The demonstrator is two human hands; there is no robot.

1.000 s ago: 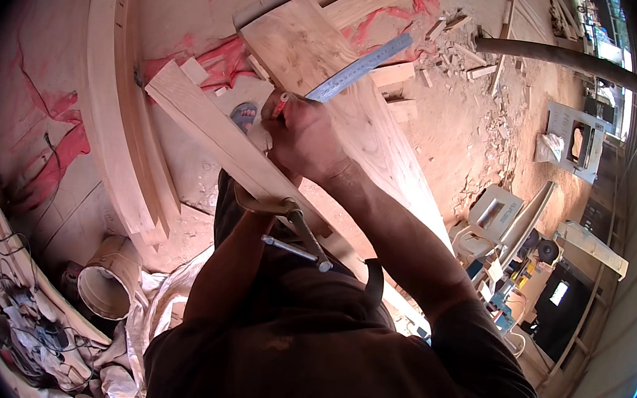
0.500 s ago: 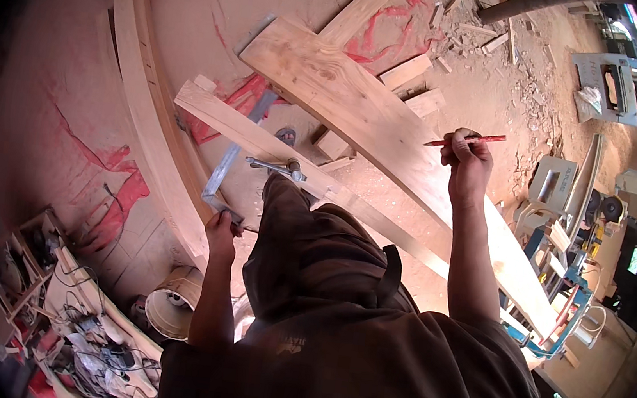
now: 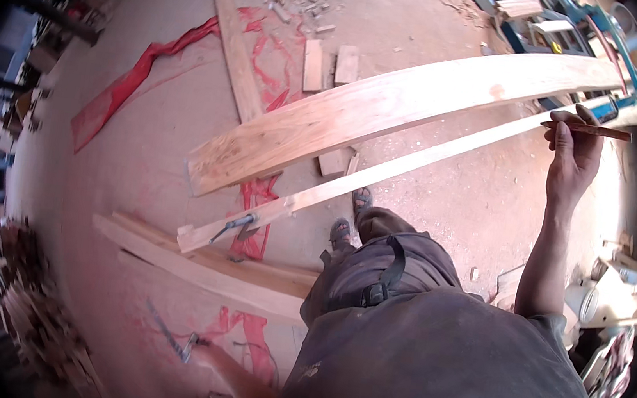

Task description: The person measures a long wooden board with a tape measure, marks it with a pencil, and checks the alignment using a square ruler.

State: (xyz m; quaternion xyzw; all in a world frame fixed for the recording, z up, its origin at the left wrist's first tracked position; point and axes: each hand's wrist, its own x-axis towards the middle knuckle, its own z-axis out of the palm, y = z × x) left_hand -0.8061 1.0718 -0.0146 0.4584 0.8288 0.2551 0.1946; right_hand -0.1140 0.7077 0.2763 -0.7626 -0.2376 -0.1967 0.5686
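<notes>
My right hand [image 3: 576, 154], raised on the right, is closed around a red carpenter's pencil [image 3: 613, 133] whose tip points left, over the far right end of a narrow board [image 3: 417, 157]. Low on the left, my left hand [image 3: 201, 349] grips a metal square [image 3: 168, 331]; blur hides how the fingers sit on it. Beyond the narrow board a wide, pale plank [image 3: 392, 101] slants from left to upper right. A metal tool [image 3: 239, 223], perhaps a hammer, rests on the narrow board's left end.
More long boards [image 3: 208, 274] lie in front of my left side. Torn red sheeting [image 3: 140, 76], short offcuts [image 3: 313, 65] and another board [image 3: 235, 48] lie on the dusty floor. A blue machine frame [image 3: 625, 61] stands far right, and stacked wood [image 3: 38, 316] lines the left.
My view has swung round, so the boards now run more sideways. My left hand with the square has moved away from the narrow board, past the long boards. The pencil remains in my right hand.
</notes>
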